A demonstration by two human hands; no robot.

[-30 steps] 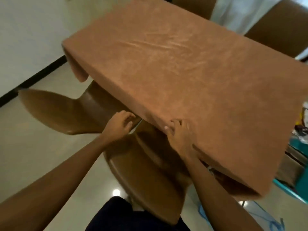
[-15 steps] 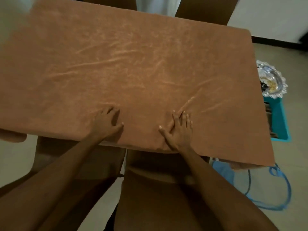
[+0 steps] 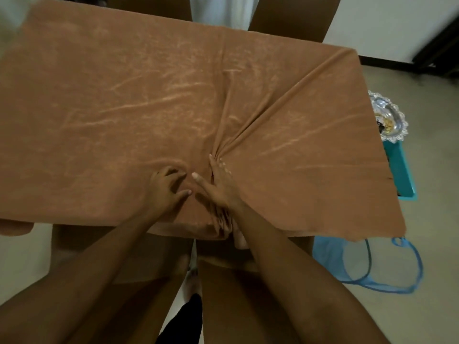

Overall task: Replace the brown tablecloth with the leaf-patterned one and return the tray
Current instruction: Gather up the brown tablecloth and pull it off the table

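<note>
A brown tablecloth (image 3: 124,108) covers the whole table top and hangs over the near edge. My left hand (image 3: 166,187) lies on the cloth near the front edge, fingers bent and digging into the fabric. My right hand (image 3: 218,184) lies flat beside it, fingers straight and pressing on the cloth. Deep folds fan out from my right fingertips toward the far right corner, and the cloth is bunched at the near edge under my right wrist. A silver tray (image 3: 388,117) with a scalloped rim sits on a teal box to the right of the table. No leaf-patterned cloth is in view.
Two brown chairs (image 3: 104,256) stand tucked under the near edge, and two more chair backs (image 3: 290,16) rise behind the far edge. The teal box (image 3: 402,170) stands at the right, with a blue mesh bag (image 3: 360,264) on the floor below it.
Both hands have moved closer together on the cloth. The fabric has been drawn toward them, forming long folds from the far right corner and a bunch at the near edge.
</note>
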